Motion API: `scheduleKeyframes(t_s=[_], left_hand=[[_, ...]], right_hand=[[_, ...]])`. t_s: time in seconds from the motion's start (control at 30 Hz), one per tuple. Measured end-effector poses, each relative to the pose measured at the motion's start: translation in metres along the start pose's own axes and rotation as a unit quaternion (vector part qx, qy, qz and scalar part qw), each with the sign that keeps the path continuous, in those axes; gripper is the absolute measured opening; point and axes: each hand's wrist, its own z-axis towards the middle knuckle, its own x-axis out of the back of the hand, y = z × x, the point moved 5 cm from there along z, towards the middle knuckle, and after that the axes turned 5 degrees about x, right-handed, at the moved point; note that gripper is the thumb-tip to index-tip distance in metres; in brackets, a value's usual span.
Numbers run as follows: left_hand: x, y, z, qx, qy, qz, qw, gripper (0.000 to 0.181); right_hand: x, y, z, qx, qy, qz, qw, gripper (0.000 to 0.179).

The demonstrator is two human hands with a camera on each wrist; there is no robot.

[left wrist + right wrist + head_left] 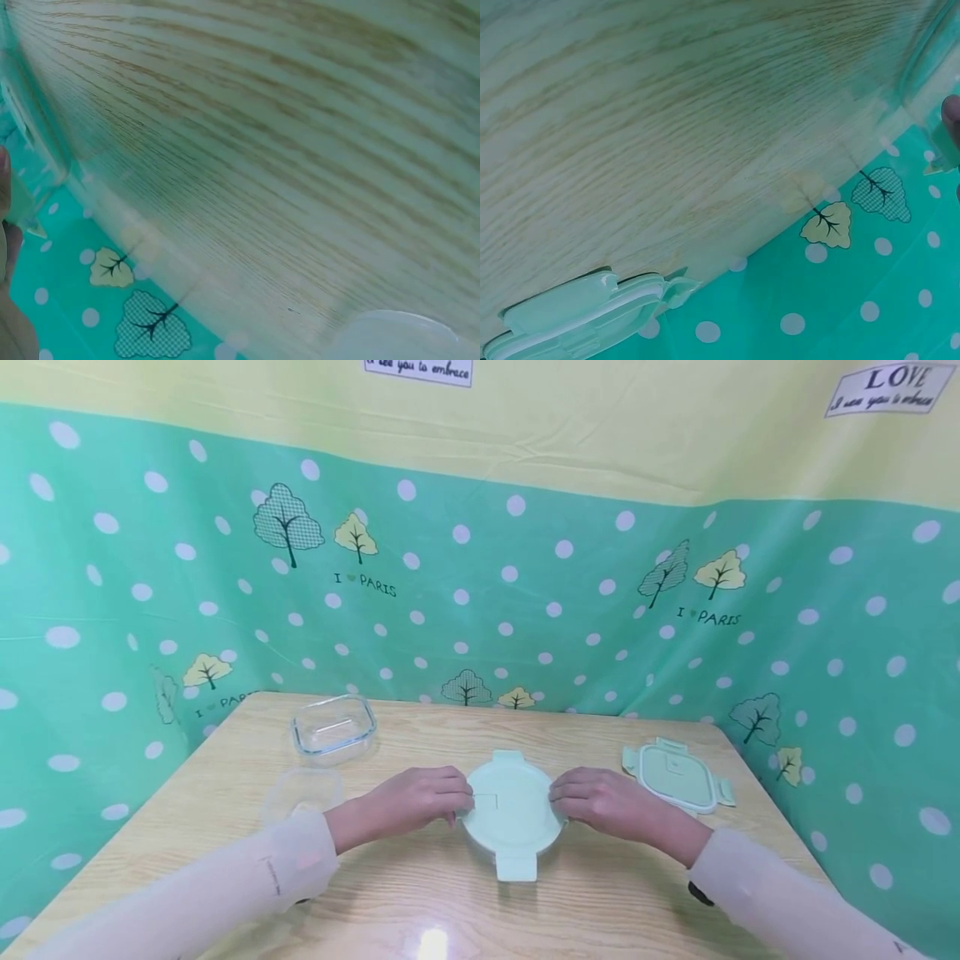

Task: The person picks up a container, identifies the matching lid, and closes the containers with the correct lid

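Note:
A round pale green lid (517, 818) with flaps tops a clear container in the middle of the table. Its far flap (507, 757) and near flap (517, 866) both stick outward. At the left rim my left hand (427, 795) grips the lid's edge with curled fingers, its thumb lower down. Opposite, my right hand (596, 802) grips the right rim in the same way. Both hands hide the lid's side edges. Only bits of fingers (6, 217) show in the left wrist view, and a fingertip (952, 112) in the right wrist view.
Far left stands a clear rectangular glass container (333, 747). A translucent, rounded piece (281, 793) lies nearer, behind the left wrist. On the right lies a pale green rectangular lid (677, 777) with flaps spread. A polka-dot curtain (510, 610) closes off the wooden table (600, 902).

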Motion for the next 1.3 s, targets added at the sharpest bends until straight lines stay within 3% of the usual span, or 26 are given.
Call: scheduleKeyframes(t_s=[0.47, 0.9, 1.1, 1.2, 1.3], left_hand=[[0.000, 0.003, 0.004, -0.003, 0.016, -0.020, 0.9997, 0.030], [0.000, 0.024, 0.019, -0.007, 0.043, 0.008, 0.9990, 0.032], [0.001, 0.027, 0.024, -0.013, 0.015, 0.015, 0.9997, 0.032], [0.002, 0.023, 0.027, -0.012, -0.010, 0.001, 0.9999, 0.029], [0.003, 0.015, 0.031, 0.009, -0.033, -0.022, 0.9991, 0.023]], right_hand=[[-0.009, 0.013, 0.001, -0.029, -0.008, -0.016, 0.9994, 0.024], [-0.022, 0.030, 0.011, 0.021, -0.004, -0.059, 0.9981, 0.030], [-0.022, 0.030, 0.010, 0.013, -0.031, -0.085, 0.9958, 0.035], [-0.014, 0.028, 0.013, -0.023, -0.057, -0.090, 0.9941, 0.038], [-0.005, 0.026, 0.019, -0.077, -0.075, -0.076, 0.9913, 0.037]])
